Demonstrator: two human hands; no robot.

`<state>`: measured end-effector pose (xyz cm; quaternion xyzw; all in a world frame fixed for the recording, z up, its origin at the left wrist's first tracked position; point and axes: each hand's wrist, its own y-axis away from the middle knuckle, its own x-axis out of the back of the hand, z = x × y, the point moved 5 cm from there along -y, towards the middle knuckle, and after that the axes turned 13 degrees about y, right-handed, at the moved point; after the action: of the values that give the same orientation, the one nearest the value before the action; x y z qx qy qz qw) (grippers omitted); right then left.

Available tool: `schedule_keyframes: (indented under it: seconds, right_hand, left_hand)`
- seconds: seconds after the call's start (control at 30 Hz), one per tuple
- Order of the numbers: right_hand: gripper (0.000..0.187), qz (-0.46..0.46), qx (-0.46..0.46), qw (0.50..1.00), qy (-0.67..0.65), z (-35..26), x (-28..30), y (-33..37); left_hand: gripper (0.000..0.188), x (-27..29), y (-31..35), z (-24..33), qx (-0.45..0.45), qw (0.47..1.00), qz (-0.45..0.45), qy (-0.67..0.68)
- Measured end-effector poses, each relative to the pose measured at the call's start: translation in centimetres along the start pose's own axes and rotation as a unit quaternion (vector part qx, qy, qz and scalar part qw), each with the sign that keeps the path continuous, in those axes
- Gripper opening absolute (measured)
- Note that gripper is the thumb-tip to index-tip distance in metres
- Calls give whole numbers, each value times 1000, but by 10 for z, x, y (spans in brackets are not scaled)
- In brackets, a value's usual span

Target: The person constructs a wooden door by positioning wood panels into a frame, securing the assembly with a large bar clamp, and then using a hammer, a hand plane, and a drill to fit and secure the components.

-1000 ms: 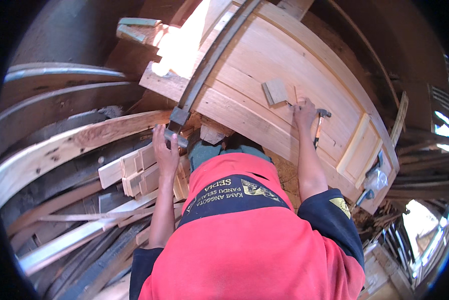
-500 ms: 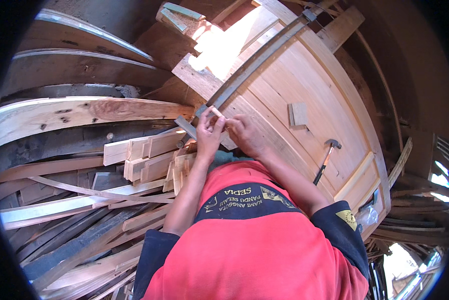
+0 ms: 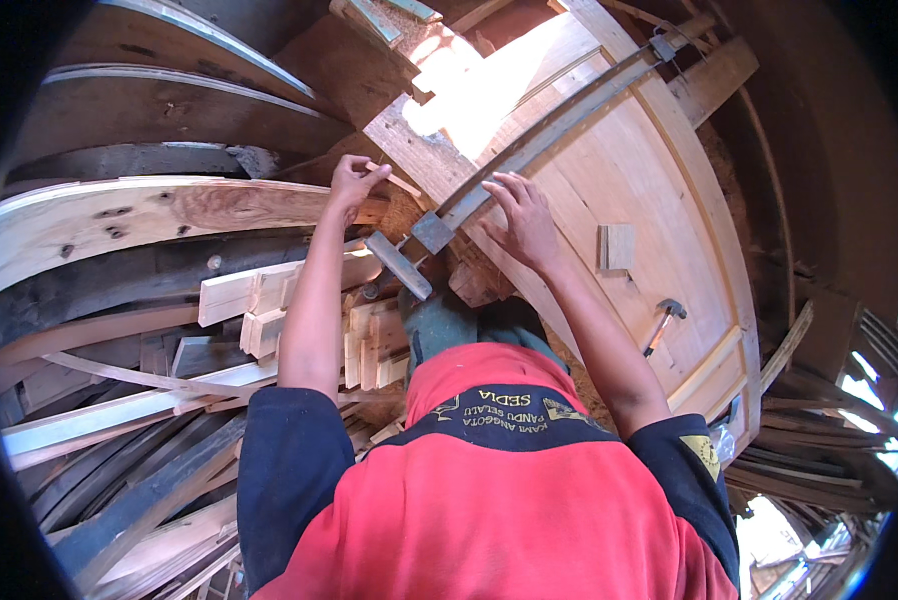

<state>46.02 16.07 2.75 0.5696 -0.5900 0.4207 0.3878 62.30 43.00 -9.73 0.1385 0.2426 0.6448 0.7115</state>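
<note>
My left hand (image 3: pixel 352 188) pinches one end of a thin wooden stick (image 3: pixel 397 180), out past the near left corner of a pale wooden panel (image 3: pixel 569 190). Across that panel lies a long metal bar clamp (image 3: pixel 559 125), its sliding jaw (image 3: pixel 432 232) and screw end close to my body. My right hand (image 3: pixel 525 222) has its fingers spread at the panel's near edge, fingertips by the clamp bar; whether they touch it I cannot tell. Nothing shows in that hand.
On the panel lie a small square wood block (image 3: pixel 617 247) and a hammer (image 3: pixel 666 325). Stacked offcuts (image 3: pixel 239 295) and long boards (image 3: pixel 169 220) crowd the left side. More scrap wood (image 3: pixel 809 430) is piled at the right. Bright sunlight falls on the panel's far left part.
My hands, together at the stick before, have parted. The left has moved away to the far left with the stick; the right has let go, opened and shifted right toward the clamp bar.
</note>
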Motion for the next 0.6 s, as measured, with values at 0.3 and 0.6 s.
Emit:
schedule_keyframes:
  seconds: [0.3, 0.6]
  right_hand:
    - [58, -153, 118, 965, 178, -1, -35, -38]
    - [70, -114, 88, 975, 171, -6, -46, -23]
  left_hand:
    - [59, -29, -8, -31, 144, 987, -75, -6]
    - [61, -44, 11, -46, 211, 954, -187, -100]
